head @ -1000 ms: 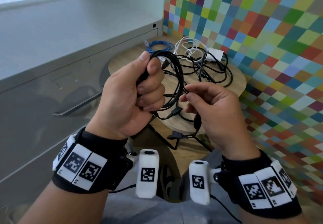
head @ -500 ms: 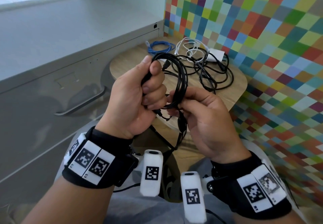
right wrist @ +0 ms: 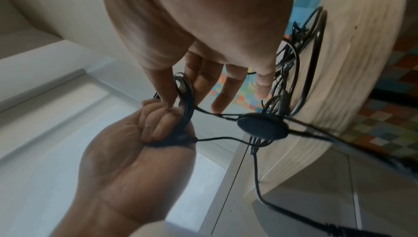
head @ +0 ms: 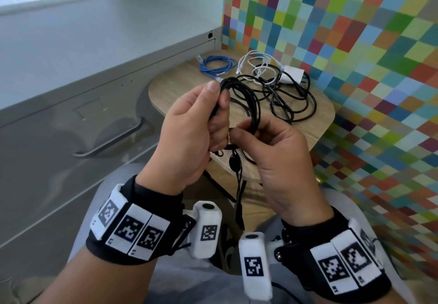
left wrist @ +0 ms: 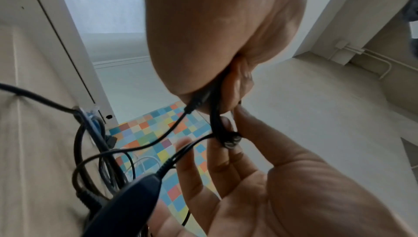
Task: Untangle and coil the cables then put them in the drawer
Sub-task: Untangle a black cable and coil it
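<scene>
A black cable (head: 257,104) is gathered into a loose coil that I hold up over the near edge of the small wooden table (head: 180,90). My left hand (head: 219,104) grips the coil's left side in a fist (right wrist: 156,121). My right hand (head: 247,130) pinches the coil's lower part between thumb and forefinger (right wrist: 181,88), its other fingers stretched out. The cable's tail hangs down between my wrists, carrying an oval in-line piece (head: 234,164) (right wrist: 262,128) and a plug (head: 238,211). In the left wrist view the bundle (left wrist: 217,121) comes out from under my left palm.
On the table lie a coiled blue cable (head: 218,65), a white cable (head: 251,60) with a white adapter (head: 292,75), and a tangle of black cable (head: 296,104). A grey drawer cabinet with a bar handle (head: 111,142) stands to the left, its drawer closed. A coloured checkered wall is on the right.
My right hand let go of a loose strand to the right, came in to the coil and now pinches its lower part. The tail with the oval piece now hangs straight down.
</scene>
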`<act>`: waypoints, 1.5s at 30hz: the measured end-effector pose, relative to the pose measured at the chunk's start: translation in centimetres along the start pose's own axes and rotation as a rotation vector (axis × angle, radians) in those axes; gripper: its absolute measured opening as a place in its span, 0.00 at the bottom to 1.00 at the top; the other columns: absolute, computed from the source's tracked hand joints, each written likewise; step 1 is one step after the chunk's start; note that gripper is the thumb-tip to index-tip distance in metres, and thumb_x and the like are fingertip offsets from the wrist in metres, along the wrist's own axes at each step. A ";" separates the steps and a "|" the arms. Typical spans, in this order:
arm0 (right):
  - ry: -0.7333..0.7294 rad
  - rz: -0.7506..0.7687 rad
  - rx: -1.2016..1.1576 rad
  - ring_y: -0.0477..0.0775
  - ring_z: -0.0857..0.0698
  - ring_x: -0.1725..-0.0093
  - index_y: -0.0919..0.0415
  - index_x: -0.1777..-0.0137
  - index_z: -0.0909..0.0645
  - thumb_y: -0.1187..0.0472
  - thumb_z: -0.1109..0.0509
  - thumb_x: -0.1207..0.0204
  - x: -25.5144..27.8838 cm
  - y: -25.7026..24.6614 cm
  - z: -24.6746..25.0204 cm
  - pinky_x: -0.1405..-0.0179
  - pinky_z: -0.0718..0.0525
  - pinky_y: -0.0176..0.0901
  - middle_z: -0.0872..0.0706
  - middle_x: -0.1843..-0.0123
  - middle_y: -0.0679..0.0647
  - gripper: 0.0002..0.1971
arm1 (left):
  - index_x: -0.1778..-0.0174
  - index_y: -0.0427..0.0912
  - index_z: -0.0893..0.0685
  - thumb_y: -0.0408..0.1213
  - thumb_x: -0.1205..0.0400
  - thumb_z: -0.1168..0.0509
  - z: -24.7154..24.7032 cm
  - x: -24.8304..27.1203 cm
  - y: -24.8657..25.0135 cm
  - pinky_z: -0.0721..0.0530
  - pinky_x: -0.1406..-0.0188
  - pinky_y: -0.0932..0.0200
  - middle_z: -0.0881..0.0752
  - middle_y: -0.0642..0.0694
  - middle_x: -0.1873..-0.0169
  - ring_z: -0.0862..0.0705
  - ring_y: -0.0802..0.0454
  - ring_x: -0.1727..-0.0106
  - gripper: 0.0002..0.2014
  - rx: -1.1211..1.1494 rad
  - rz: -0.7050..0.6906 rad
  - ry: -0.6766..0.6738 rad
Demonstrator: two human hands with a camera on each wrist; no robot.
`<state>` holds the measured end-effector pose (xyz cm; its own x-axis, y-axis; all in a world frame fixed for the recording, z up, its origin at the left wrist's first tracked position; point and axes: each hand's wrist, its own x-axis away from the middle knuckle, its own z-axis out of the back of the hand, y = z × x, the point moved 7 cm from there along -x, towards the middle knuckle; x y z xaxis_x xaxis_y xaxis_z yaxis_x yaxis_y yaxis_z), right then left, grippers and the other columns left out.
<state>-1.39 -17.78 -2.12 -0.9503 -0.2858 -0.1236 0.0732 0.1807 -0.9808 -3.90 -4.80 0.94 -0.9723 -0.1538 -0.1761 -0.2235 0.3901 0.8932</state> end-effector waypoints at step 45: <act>-0.139 -0.083 0.114 0.46 0.27 0.78 0.60 0.45 0.08 0.67 0.29 0.17 -0.7 -1.7 3.4 0.78 0.25 0.41 0.19 0.70 0.54 0.08 | 0.61 0.43 0.24 0.40 0.08 0.49 3.2 -0.4 2.0 0.37 0.82 0.65 0.32 0.54 0.77 0.38 0.59 0.79 0.16 -0.024 -0.184 0.101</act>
<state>0.19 -21.12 -0.88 -0.9041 -0.4240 -0.0538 0.0378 0.0462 -0.9982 -4.20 -1.08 1.49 -0.9030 -0.3115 -0.2960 -0.3940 0.3253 0.8596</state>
